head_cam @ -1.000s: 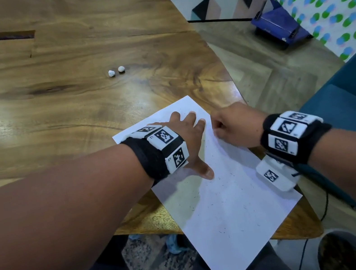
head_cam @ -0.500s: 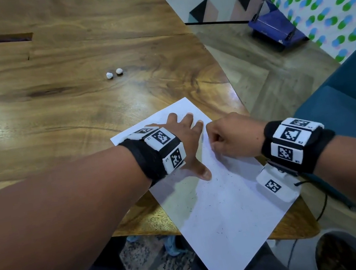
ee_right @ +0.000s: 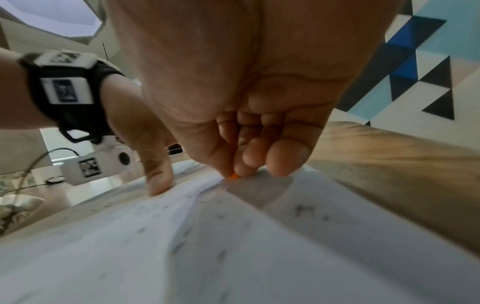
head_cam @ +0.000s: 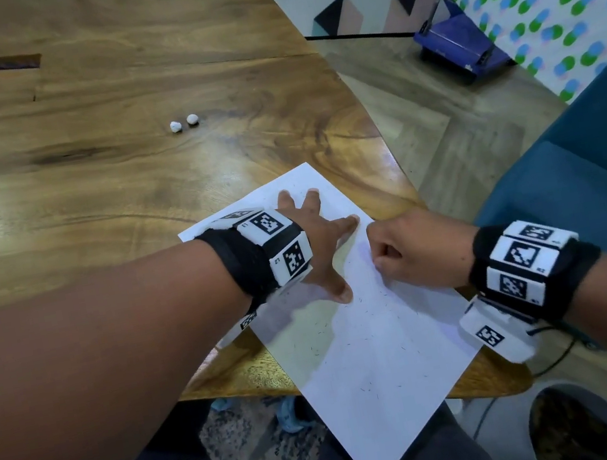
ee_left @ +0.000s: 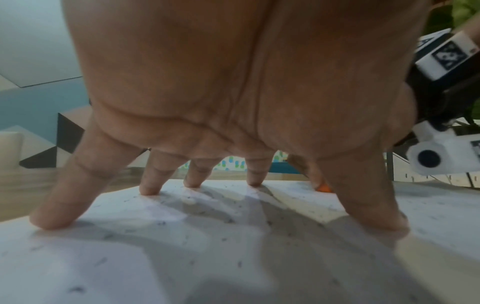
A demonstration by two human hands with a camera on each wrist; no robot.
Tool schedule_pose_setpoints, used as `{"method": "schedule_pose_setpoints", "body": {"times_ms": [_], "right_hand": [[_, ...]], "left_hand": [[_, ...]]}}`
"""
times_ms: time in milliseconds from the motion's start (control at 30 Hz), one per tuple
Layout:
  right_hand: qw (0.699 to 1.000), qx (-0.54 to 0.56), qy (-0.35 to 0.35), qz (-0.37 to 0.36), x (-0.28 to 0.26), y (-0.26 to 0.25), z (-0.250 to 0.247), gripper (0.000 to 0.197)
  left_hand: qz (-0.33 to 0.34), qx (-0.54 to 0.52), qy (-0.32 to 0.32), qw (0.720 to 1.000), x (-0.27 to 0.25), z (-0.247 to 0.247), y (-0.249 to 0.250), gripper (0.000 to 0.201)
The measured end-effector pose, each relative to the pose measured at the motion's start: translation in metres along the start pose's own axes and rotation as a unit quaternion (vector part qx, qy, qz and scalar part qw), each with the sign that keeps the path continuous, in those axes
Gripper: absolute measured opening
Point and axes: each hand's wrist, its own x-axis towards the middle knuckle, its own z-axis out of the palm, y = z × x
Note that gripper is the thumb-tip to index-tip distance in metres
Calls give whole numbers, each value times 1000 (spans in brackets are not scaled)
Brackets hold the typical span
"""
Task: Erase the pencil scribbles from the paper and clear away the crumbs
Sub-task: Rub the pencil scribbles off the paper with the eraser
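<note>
A white sheet of paper (head_cam: pixel 374 343) lies at the wooden table's near right corner, its lower end hanging over the edge. Dark eraser crumbs (head_cam: pixel 370 388) are scattered across it. My left hand (head_cam: pixel 320 243) presses down on the upper part of the sheet with spread, straight fingers (ee_left: pixel 148 185). My right hand (head_cam: pixel 406 248) is curled just right of it and pinches a small orange eraser (ee_right: pixel 233 176) against the paper. In the left wrist view only the orange eraser's (ee_left: pixel 323 188) tip shows behind my thumb.
Two small white balls (head_cam: pixel 183 123) lie farther back on the table (head_cam: pixel 80 167). A teal chair (head_cam: pixel 590 187) stands at the right, a round bin (head_cam: pixel 579 424) below it on the floor. A blue object (head_cam: pixel 457 40) sits by the patterned wall.
My right hand has slid left across the paper and then a little down, ending close beside my left hand. My left hand stays pressed on the sheet.
</note>
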Motion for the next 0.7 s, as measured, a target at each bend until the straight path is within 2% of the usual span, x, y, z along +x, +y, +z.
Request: {"method": "schedule_pose_setpoints", "body": {"times_ms": [133,300,433,500,633,700], "right_hand": [[1000,-4,-12,-4,-3,-1,4,9],[998,8,49,31,25,7,-4,10],[998,14,47,39,23,9,-5,10],[999,10,41,32,12,6,0,10],[1000,1,-12,-3,-7,-4,11,11],[1000,3,-2,6,-4,-3,9,11]], "left_hand": [[-6,22,-9,1000,4,-1,2,120],[35,77,27,996,7,-2,3,111],[51,51,18,997,7,-3,5,108],[46,45,15,998,6,-3,6,112],[37,49,0,998,1,-1,7,129],[37,50,-2,998,1,1,7,133]]}}
